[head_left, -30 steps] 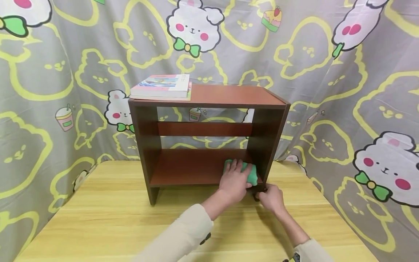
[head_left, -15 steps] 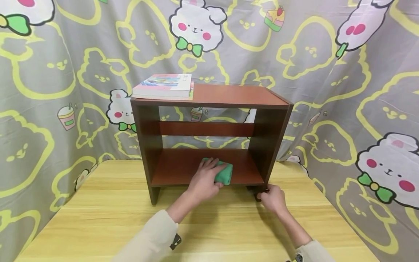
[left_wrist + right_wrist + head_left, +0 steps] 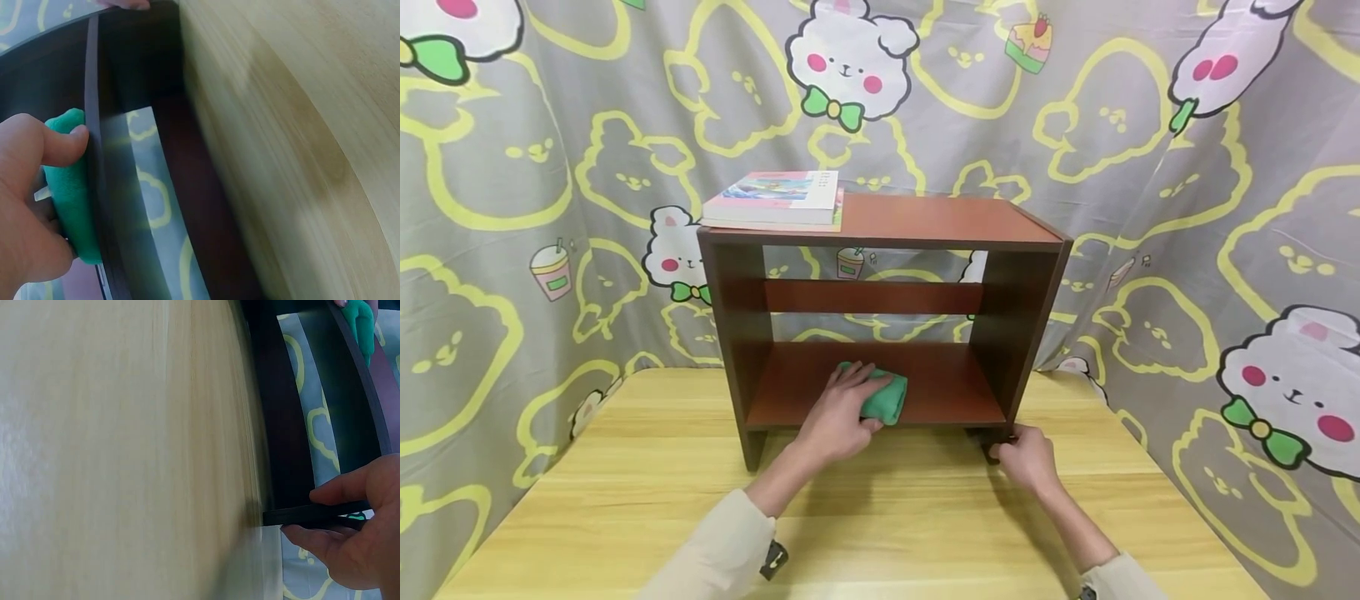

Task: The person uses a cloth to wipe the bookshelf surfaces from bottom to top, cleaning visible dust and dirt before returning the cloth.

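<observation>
Shelf unit (image 3: 872, 297), brown, stood upright on a wood-grained table (image 3: 625, 500); clock positions were read about its centre in the head view. At 6 o'clock, the green cloth (image 3: 889, 402) rested on the lower board (image 3: 955, 383), grasped by my left hand (image 3: 835, 421), which reached it from 7 o'clock, the wrist in a pale sleeve (image 3: 715, 542). At 4 o'clock, my right hand (image 3: 1032, 458) pinched the foot of the right side panel (image 3: 1024, 325) between thumb and fingers. Between 10 and 11 o'clock, stacked books (image 3: 775, 210) lay flat on the top board (image 3: 940, 218). At 12 o'clock, behind, hung a grey curtain (image 3: 1075, 83) with cartoon animals.
</observation>
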Demonstrator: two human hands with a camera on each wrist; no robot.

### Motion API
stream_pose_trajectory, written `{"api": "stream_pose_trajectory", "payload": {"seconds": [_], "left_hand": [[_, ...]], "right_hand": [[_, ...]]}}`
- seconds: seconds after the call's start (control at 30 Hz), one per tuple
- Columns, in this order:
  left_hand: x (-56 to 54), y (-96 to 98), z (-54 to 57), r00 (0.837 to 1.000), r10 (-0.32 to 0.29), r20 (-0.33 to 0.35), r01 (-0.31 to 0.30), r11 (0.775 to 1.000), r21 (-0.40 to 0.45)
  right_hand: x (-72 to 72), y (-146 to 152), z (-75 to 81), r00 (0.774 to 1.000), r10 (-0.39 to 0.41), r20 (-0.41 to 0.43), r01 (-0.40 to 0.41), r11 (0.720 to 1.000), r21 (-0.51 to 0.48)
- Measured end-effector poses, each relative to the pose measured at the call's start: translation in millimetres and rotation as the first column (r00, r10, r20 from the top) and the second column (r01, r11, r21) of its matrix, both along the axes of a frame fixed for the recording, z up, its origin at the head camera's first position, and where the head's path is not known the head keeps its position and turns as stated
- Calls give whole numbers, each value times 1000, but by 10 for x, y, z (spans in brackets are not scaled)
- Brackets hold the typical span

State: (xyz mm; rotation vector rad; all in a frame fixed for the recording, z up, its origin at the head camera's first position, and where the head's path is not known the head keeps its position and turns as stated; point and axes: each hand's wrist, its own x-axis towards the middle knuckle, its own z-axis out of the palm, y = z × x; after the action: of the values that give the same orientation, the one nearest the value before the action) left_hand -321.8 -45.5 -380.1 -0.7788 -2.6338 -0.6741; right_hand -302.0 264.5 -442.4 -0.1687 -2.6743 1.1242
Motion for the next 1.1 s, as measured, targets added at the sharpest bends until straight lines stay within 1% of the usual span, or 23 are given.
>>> {"api": "stream_pose_trajectory", "payload": {"seconds": [0.1, 0.23, 0.3, 0.37, 0.4, 0.47, 0.53, 0.6, 0.63, 0.67, 0.7, 0.73, 0.77, 0.8, 0.83, 0.87, 0.93, 0.97, 1.0, 1.03, 1.07, 1.1], "left_hand": [[-4, -5, -5, 1000, -11, -21, 11, 1000, -23], [-3, -19, 25, 998, -37, -43, 33, 996, -78], [4, -36, 63, 998, -45, -32, 42, 993, -109], [18, -63, 121, 999, -45, 0, 45, 992, -116], [26, -81, 153, 999, -35, 22, 38, 993, -112], [46, -124, 227, 998, 0, 68, 5, 997, -71], [77, -189, 306, 994, 47, 99, -48, 999, 8], [125, -285, 392, 990, 103, 98, -114, 988, 106], [154, -340, 439, 989, 131, 76, -142, 976, 164], [179, -404, 483, 987, 153, 39, -158, 961, 228], [207, -474, 531, 984, 181, 0, -173, 941, 290], [236, -547, 573, 976, 212, -38, -186, 917, 353], [264, -623, 614, 966, 248, -75, -197, 890, 411], [285, -702, 648, 950, 293, -106, -213, 860, 465], [309, -778, 676, 931, 343, -124, -234, 823, 517], [328, -856, 694, 910, 394, -128, -260, 783, 565], [370, -1004, 707, 866, 489, -103, -323, 705, 632], [384, -1073, 699, 846, 527, -84, -355, 673, 649], [396, -1137, 683, 830, 554, -59, -384, 646, 659], [408, -1196, 661, 824, 566, -27, -412, 632, 657], [414, -1251, 635, 826, 564, 11, -438, 629, 643], [418, -1307, 607, 834, 548, 54, -462, 643, 610]], "right_hand": [[-8, -4, -12, 1000, -1, 1, 1, 1000, 0], [-18, 3, -16, 1000, -10, 10, 10, 1000, 2], [-21, 5, -18, 1000, -8, 15, 8, 1000, 2], [-21, 5, -20, 1000, -8, 15, 8, 1000, 3], [-23, 4, -19, 1000, -6, 12, 6, 1000, 5], [-18, -3, -10, 1000, -3, 8, 3, 1000, 8], [-18, -8, -6, 1000, -3, 9, 3, 1000, 5], [-20, -16, 2, 1000, 1, 11, -1, 1000, 2], [-20, -17, 6, 1000, 2, 11, -2, 1000, 1], [-19, -18, 9, 1000, 1, 11, -1, 1000, 2], [-21, -17, 11, 1000, 0, 8, 0, 1000, 5], [-23, -16, 13, 1000, 0, 6, 0, 1000, 9], [-22, -15, 16, 1000, -3, 4, 3, 1000, 11], [-21, -15, 18, 1000, -4, 2, 4, 1000, 15], [-19, -14, 18, 1000, -6, 5, 6, 1000, 15], [-18, -14, 16, 1000, -8, 5, 8, 1000, 17], [-18, -14, 13, 1000, -6, 7, 6, 1000, 12], [-17, -16, 11, 1000, -4, 6, 4, 1000, 10], [-14, -17, 10, 1000, -2, 8, 2, 1000, 7], [-11, -17, 7, 1000, -1, 8, 1, 1000, 6], [-7, -18, 6, 1000, 0, 8, 0, 1000, 5], [-3, -18, 4, 1000, -1, 10, 0, 1000, 4]]}}
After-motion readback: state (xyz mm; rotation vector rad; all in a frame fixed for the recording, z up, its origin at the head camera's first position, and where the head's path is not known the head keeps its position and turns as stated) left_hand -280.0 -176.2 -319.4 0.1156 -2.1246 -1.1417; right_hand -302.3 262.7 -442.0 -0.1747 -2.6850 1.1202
